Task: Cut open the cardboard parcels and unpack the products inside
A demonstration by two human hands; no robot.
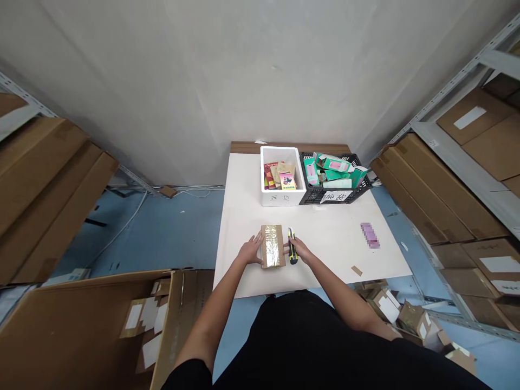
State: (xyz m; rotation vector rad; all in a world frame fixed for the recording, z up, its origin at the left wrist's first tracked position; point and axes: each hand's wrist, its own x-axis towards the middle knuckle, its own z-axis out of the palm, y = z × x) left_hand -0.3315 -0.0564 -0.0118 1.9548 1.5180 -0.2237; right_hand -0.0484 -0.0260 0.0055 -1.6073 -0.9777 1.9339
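Note:
A small cardboard box [273,246] with shiny clear tape along its top lies on the white table in front of me. Against its left side rests my left hand [251,250], fingers spread and touching the edge. On the other side, my right hand [299,249] is closed around a yellow and black box cutter [293,250]. The cutter points away from me, beside the box's right edge; some right fingertips reach toward that side of the box.
Behind the box stand a white bin [283,198] of booklets and a black crate [335,196] of green cartons. A brown scrap [356,270] lies on the table [239,206] at right. A large open carton [97,330] stands at lower left; loaded shelves flank both sides.

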